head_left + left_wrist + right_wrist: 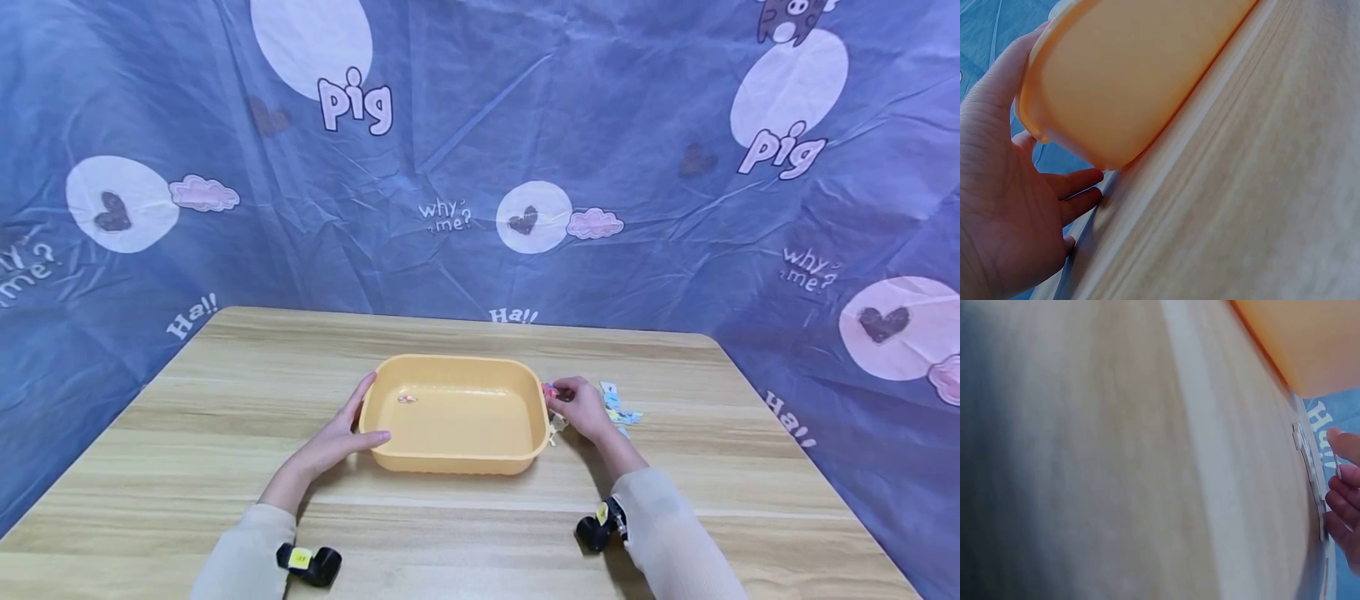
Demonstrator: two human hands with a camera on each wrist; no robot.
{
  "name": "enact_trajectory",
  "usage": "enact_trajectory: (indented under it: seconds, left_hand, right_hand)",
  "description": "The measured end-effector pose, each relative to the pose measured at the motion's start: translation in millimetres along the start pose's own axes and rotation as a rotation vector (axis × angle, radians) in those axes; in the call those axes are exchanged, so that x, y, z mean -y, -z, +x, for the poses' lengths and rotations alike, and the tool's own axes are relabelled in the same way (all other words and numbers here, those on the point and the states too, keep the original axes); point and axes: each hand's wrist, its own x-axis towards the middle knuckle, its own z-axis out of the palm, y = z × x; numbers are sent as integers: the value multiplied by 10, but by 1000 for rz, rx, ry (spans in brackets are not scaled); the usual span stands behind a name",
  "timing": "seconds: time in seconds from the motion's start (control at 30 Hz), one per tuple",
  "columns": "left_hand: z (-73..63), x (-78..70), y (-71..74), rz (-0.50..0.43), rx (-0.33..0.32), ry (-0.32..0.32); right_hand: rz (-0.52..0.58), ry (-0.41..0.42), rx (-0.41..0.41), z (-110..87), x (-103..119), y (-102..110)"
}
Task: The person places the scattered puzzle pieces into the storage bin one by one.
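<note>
Gripping the tub [453,465] at its left edge is a splayed left hand [334,439]; the right hand [587,412] is pinching a pink piece [550,390], which a loose pinch could drop.

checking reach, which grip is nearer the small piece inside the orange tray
Left: the left grip holds the tray at its left end, a little left of the small piece; the right grip is just outside the right end, across the tray from that piece.

Head view: bright, mostly sharp | you get faint glare inside the tray [457,429], far side | soft shadow beside your right forearm [624,454] | wrist views: dimmer, hazy, tabletop [1110,462] blurred
</note>
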Motion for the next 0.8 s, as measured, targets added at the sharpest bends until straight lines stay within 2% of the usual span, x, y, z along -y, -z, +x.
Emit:
enact_trajectory:
  seconds: [0.33, 0.6, 0.8]
  left_hand:
    - [13, 4, 6, 3, 10, -18]
    - [4, 0, -4, 6, 13, -21]
    - [-3, 10, -6, -3, 1, -13]
  right_hand:
    - [28, 36, -34, 42, 74, 127]
    - [77, 9, -20, 76, 145, 238]
    - [43, 79, -56, 105, 275, 318]
